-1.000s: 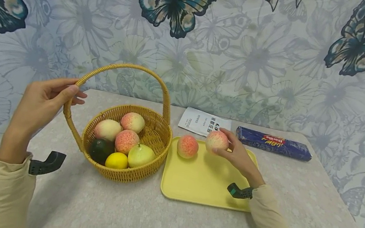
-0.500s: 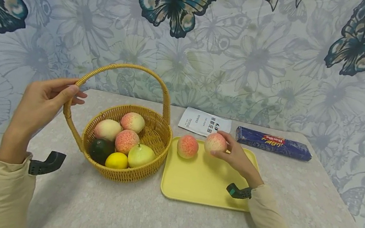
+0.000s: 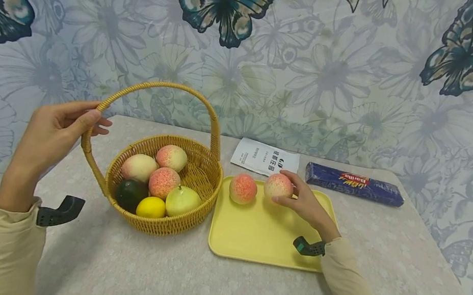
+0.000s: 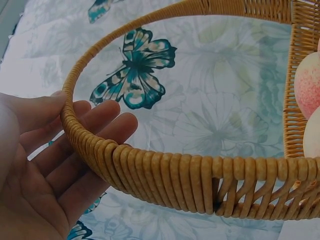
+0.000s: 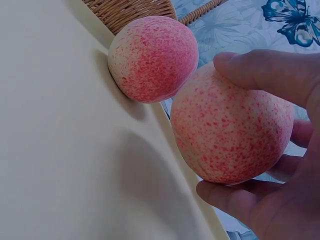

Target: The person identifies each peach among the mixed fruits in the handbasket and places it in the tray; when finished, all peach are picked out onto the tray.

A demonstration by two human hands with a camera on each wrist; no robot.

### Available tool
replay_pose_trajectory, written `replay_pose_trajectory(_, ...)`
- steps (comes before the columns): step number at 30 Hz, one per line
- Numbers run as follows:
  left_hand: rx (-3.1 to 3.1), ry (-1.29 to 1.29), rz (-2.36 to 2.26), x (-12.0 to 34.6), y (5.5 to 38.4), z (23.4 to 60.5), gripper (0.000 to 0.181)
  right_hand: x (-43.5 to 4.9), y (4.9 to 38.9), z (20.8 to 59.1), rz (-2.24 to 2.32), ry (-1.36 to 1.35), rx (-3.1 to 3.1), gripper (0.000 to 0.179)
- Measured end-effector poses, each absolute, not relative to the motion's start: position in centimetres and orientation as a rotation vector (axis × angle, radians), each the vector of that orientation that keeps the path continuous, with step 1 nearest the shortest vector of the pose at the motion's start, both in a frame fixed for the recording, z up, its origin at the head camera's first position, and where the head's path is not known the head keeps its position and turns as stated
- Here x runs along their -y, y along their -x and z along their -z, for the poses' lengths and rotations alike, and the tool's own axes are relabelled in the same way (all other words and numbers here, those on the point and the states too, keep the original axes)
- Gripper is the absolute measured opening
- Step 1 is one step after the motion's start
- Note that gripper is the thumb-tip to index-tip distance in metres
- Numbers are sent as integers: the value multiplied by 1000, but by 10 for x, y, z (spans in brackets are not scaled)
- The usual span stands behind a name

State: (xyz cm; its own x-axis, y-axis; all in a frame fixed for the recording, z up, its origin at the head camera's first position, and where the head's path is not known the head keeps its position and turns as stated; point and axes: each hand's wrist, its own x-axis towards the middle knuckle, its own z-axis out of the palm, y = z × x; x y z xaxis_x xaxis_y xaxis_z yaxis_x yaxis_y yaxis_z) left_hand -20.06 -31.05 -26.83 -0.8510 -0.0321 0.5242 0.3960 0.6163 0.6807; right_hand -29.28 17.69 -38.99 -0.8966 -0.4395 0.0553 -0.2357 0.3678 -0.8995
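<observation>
My left hand holds the handle of a wicker basket, thumb on the near side and fingers behind it. In the basket lie several peaches, a dark green avocado, a yellow lemon and a pale green pear. My right hand grips a pink-speckled peach between thumb and fingers, over the far part of a yellow tray. In the right wrist view its shadow falls on the tray. Another, redder peach sits at the tray's far left corner.
Behind the tray lies a white packet with dark print. A long blue Barilla box lies at the back right. A butterfly-patterned backdrop rises along the table's back edge, and the basket stands close against the tray's left side.
My right hand and the peach in it have moved slightly left, toward the other peach. The left hand keeps its hold on the basket handle, and the basket stays put.
</observation>
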Motion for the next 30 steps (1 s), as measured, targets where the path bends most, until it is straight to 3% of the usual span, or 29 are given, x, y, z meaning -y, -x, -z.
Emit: replay_pose_trajectory(30,2356,283,1161,309,200,267,38,-181,302,410,1580,585,-2382,76)
